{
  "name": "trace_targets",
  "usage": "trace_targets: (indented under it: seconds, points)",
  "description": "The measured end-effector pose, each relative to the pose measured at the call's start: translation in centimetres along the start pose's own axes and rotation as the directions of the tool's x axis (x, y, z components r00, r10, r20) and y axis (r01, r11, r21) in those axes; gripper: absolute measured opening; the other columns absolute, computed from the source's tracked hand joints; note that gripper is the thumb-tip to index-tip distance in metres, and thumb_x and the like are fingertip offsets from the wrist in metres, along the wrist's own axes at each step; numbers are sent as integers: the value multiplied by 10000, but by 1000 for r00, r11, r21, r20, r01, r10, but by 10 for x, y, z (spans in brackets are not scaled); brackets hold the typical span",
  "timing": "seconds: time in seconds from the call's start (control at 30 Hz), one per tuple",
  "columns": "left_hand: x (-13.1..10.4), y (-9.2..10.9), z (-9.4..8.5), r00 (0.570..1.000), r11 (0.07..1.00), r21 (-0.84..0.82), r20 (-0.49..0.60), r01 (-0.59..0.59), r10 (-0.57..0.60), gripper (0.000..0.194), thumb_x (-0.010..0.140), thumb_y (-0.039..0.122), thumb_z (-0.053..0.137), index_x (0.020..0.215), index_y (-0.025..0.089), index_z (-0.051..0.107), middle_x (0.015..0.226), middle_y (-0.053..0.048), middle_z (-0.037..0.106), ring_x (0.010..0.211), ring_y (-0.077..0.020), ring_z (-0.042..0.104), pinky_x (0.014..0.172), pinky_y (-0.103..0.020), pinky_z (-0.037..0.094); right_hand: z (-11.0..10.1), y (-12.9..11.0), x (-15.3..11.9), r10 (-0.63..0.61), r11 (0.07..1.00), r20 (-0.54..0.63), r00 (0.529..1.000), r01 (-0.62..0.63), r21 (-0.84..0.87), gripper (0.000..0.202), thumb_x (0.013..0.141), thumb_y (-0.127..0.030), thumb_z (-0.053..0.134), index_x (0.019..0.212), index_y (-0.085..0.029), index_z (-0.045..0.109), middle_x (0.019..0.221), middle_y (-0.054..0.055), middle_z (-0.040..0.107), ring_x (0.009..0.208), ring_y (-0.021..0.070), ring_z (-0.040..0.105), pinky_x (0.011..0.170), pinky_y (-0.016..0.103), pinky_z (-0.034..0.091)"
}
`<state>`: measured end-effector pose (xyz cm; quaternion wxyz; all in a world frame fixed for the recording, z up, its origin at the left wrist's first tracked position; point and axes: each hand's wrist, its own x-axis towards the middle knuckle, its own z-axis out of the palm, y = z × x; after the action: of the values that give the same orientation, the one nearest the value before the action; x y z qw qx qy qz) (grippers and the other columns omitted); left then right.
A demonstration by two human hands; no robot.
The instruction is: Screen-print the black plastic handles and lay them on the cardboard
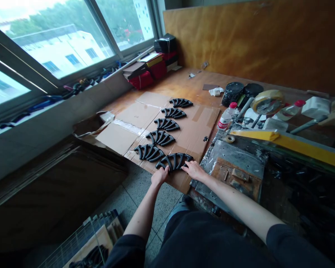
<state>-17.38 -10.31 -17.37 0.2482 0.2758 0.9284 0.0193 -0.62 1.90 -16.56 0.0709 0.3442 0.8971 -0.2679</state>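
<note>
Several black fan-shaped ribbed parts (166, 124) lie in a slanting row on flattened cardboard (197, 130). Nearest to me is another black ribbed part (174, 161), set at an angle beside the row's closest one. My left hand (159, 176) grips its left lower edge, fingers closed. At its right end, my right hand (194, 170) has its fingers closed on the rim. Both fingertips are partly hidden against the dark part.
To the right are a bottle with a red cap (227, 116), black tubs (233, 93), a tape roll (268, 102) and a metal plate (234, 158) holding a wooden board. Red boxes (147, 76) stand by the window. A wire rack (83, 238) is at lower left.
</note>
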Motion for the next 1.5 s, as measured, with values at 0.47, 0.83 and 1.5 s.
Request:
trace_targets:
  seconds: [0.47,0.83,1.5]
  points:
    - [-37,64,55,906,970,67,-347,-234,242,520,840,380,537,1347,268,535,1496,-84,421,1355,-378,337,1058,-586,294,-5,6,-15,-133,990,-62,989,135,31,418,977,-454,401,1259,-205,582,1077,90,708,1018,217,645,864,302,457]
    - [-84,44,26,788,960,147,-548,-238,279,473,828,417,613,1276,268,599,1464,-84,464,1367,-393,314,1092,-610,233,-48,45,-68,-164,872,-468,868,349,342,437,994,-449,304,1232,-195,568,1176,106,665,1085,210,620,955,347,470]
    - [99,144,-90,455,548,150,-402,-823,794,470,812,392,632,1274,324,590,1477,-46,453,1407,-377,271,1151,-588,117,-16,29,56,306,905,-325,895,-167,391,369,957,-322,344,1131,-177,635,1153,133,679,1088,236,636,955,389,484]
